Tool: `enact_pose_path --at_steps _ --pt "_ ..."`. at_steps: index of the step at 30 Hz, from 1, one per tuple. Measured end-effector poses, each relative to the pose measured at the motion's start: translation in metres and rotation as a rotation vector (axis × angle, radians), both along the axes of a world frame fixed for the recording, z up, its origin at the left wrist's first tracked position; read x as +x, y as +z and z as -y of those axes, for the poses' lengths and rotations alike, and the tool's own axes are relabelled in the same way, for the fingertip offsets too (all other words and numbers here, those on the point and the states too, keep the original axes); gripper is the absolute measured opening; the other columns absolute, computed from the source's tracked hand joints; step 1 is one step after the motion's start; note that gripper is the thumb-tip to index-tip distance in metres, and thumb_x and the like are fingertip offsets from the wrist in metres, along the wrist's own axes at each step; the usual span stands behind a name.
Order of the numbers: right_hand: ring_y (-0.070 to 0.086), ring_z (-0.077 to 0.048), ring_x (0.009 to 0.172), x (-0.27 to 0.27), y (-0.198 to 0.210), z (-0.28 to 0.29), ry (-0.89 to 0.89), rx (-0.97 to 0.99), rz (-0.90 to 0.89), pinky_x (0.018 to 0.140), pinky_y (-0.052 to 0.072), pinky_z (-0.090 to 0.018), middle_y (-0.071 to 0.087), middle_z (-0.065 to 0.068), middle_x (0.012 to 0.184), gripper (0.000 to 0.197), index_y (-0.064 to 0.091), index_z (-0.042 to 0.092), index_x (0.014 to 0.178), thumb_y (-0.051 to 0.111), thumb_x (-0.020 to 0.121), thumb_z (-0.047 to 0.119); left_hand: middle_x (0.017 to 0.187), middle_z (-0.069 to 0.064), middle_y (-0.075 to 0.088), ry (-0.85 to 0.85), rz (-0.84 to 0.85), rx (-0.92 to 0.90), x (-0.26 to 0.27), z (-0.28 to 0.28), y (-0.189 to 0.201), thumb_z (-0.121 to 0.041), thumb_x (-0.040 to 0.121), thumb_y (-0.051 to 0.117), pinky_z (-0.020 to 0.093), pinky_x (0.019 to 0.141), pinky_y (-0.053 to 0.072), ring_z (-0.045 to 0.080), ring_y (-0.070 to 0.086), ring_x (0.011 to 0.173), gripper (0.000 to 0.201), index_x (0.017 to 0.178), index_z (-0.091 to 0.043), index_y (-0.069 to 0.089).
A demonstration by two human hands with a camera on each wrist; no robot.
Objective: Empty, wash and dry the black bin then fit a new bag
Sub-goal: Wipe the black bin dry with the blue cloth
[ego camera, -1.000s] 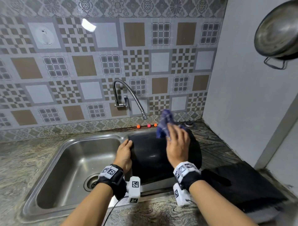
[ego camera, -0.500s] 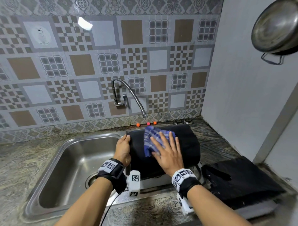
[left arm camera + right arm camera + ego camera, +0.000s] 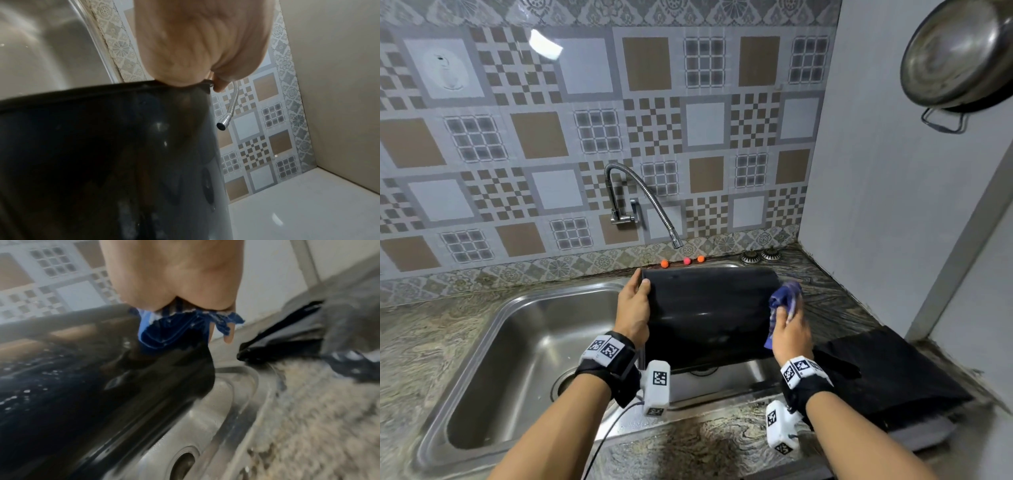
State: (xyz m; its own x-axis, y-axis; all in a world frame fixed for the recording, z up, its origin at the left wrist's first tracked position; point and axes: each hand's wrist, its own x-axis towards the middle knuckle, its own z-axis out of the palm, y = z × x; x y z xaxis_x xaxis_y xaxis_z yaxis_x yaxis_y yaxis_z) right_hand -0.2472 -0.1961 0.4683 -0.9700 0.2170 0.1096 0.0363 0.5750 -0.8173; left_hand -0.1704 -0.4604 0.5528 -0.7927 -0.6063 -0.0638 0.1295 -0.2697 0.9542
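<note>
From the head view, the black bin (image 3: 709, 315) lies on its side across the right part of the steel sink (image 3: 517, 342), under the spout of the tap (image 3: 647, 202). The left hand (image 3: 632, 308) grasps the bin's left end, thumb on top. The right hand (image 3: 791, 334) presses a blue checked cloth (image 3: 784, 301) against the bin's right end. Just to the right, on the counter, lies a flat black sheet (image 3: 893, 373) (probably the new bag, though I cannot be sure).

The left wrist view shows the left hand's fingers (image 3: 220, 84) hooked over the bin's rim (image 3: 82, 94), so that hand is clamped on the bin. The glossy wall below carries smears and a few droplets.

The right wrist view is blurred, but the cloth (image 3: 174, 331) shows bunched under the palm, with one fingertip poking out past its edge; the hand holds it against the bin wall. Specks of water sit on the near part of the wall.

My reading: emptying and washing look done, and drying the outside is under way. The wet patches, the inside (not visible here) and fitting the bag remain.
</note>
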Motion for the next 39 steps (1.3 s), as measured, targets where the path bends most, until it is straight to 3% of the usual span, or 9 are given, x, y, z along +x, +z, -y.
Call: enact_pose_path --at_steps 4,9,13,15,18,22,26,35,39 --pt "0.056 -0.046 0.111 -0.003 -0.013 -0.01 -0.078 -0.26 0.172 0.089 0.042 -0.042 0.059 -0.031 0.121 0.053 0.057 -0.004 0.118 0.031 0.103 0.04 0.126 0.01 0.059 0.086 0.024 0.12 -0.003 0.014 0.001 -0.014 0.102 0.049 0.043 0.104 0.046 0.022 0.058 0.106 0.041 0.143 -0.014 0.047" --pt "0.055 -0.037 0.118 -0.012 -0.004 -0.004 -0.025 -0.444 -0.072 0.093 0.04 -0.036 0.058 -0.022 0.128 0.04 0.052 0.003 0.129 0.04 0.102 0.029 0.083 0.013 0.068 0.141 0.089 0.307 -0.005 0.029 -0.003 -0.006 0.097 0.051 0.054 0.082 0.056 0.026 0.066 0.072 0.015 0.107 -0.003 0.062" --pt "0.057 -0.039 0.111 -0.021 0.008 -0.001 -0.064 -0.373 -0.145 0.087 0.042 -0.039 0.06 -0.024 0.12 0.036 0.056 0.002 0.123 0.044 0.101 0.028 0.056 0.006 0.058 0.117 0.131 0.273 0.0 0.019 0.0 0.001 0.089 0.04 0.03 0.052 0.057 0.017 0.058 0.042 0.022 0.078 -0.013 0.052" --pt "0.057 -0.039 0.108 -0.023 0.012 -0.001 -0.078 -0.337 -0.15 0.084 0.041 -0.037 0.06 -0.025 0.117 0.037 0.057 0.001 0.121 0.045 0.1 0.029 0.083 0.007 0.065 0.072 0.14 0.211 -0.004 0.021 -0.007 -0.01 0.096 0.037 0.023 0.064 0.055 0.008 0.065 0.064 0.022 0.096 -0.013 0.059" --pt "0.057 -0.039 0.109 -0.024 0.016 0.001 -0.077 -0.294 -0.129 0.086 0.041 -0.037 0.06 -0.023 0.119 0.04 0.058 0.003 0.123 0.044 0.1 0.033 0.138 0.0 0.058 0.008 0.143 0.184 -0.025 0.041 -0.041 -0.052 0.093 0.044 0.044 0.104 0.046 0.019 0.059 0.119 0.054 0.136 -0.022 0.053" --pt "0.057 -0.041 0.108 -0.031 0.023 0.009 -0.074 -0.203 -0.049 0.088 0.044 -0.041 0.061 -0.023 0.119 0.045 0.058 0.006 0.121 0.041 0.099 0.042 0.119 0.003 0.066 0.157 0.099 0.153 -0.001 0.017 -0.013 -0.041 0.085 0.057 0.038 0.096 0.047 0.019 0.063 0.102 0.045 0.119 -0.013 0.067" --pt "0.057 -0.042 0.108 -0.034 0.027 0.012 -0.1 -0.181 -0.019 0.088 0.043 -0.042 0.06 -0.025 0.118 0.047 0.059 0.004 0.117 0.04 0.099 0.043 0.141 0.012 0.052 0.12 0.119 -0.024 0.017 0.007 -0.007 -0.006 0.092 0.04 0.049 0.107 0.038 0.036 0.053 0.124 0.056 0.147 -0.02 0.042" --pt "0.055 -0.043 0.109 -0.02 0.024 0.022 -0.167 -0.153 0.013 0.09 0.042 -0.044 0.059 -0.026 0.12 0.048 0.058 0.004 0.12 0.04 0.099 0.043 0.16 0.0 0.025 0.075 0.078 -0.087 0.01 0.013 -0.022 -0.018 0.106 0.036 0.021 0.111 0.022 0.012 0.029 0.143 0.051 0.155 -0.009 0.022" --pt "0.057 -0.043 0.108 -0.008 0.041 0.035 -0.224 0.011 -0.411 0.09 0.044 -0.047 0.061 -0.022 0.121 0.051 0.063 0.004 0.119 0.036 0.097 0.041 0.151 -0.003 0.034 0.089 0.041 -0.002 0.009 0.007 -0.019 -0.015 0.106 0.036 0.019 0.101 0.032 0.01 0.04 0.13 0.049 0.153 -0.006 0.025"
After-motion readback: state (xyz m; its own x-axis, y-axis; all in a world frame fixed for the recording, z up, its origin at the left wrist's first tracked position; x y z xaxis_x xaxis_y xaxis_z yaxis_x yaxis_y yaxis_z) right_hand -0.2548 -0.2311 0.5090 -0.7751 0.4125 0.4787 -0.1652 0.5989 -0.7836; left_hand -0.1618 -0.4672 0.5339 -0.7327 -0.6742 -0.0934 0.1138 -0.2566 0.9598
